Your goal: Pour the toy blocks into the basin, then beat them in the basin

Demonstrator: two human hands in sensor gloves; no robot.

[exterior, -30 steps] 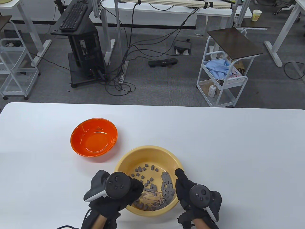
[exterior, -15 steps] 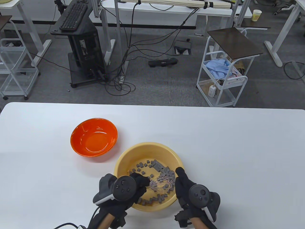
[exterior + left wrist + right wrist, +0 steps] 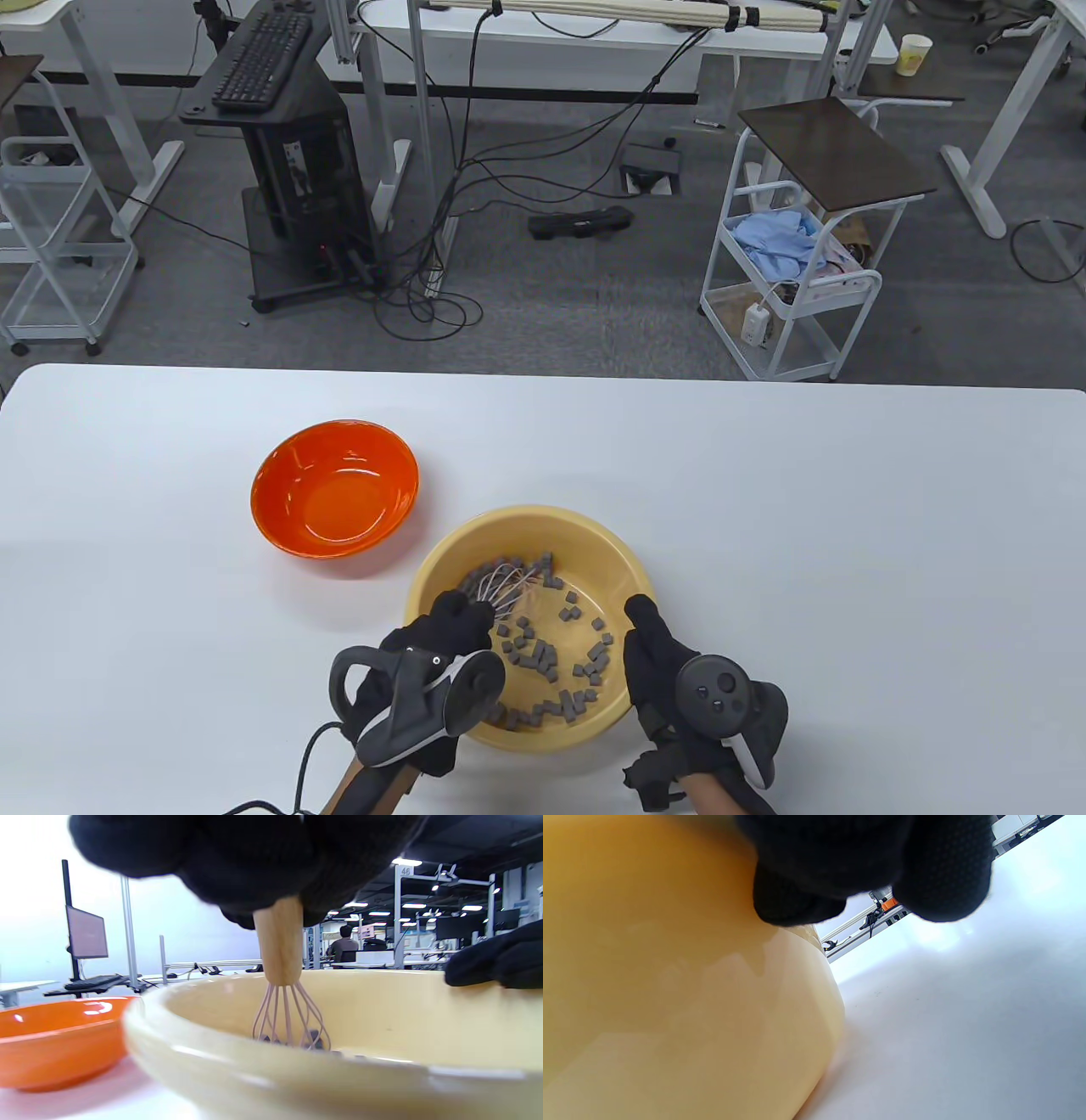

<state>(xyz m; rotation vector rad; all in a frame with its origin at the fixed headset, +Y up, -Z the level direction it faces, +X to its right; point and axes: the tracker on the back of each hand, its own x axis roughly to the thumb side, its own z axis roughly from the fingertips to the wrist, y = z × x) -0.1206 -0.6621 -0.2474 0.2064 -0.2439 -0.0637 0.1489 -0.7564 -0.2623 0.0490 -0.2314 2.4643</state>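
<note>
A yellow basin [image 3: 594,531] stands near the table's front edge with several small grey blocks [image 3: 543,658] scattered over its floor. My left hand [image 3: 445,632] grips the wooden handle [image 3: 278,942] of a whisk, its pink wires [image 3: 501,586] at the basin's far left among the blocks. In the left wrist view the whisk wires [image 3: 288,1018] dip behind the basin's rim [image 3: 254,1069]. My right hand [image 3: 653,654] holds the basin's right rim, thumb over the edge. The right wrist view shows the basin's outer wall [image 3: 670,1005] under the right hand's fingers [image 3: 941,870].
An empty orange bowl [image 3: 335,488] sits left of and behind the basin, also low at the left of the left wrist view as the orange bowl [image 3: 55,1043]. White table [image 3: 848,526] stretches to the right and back.
The left hand swung the whisk from the basin's right side to its far left and rolled over. The blocks spread across the floor. The right hand stayed on the rim.
</note>
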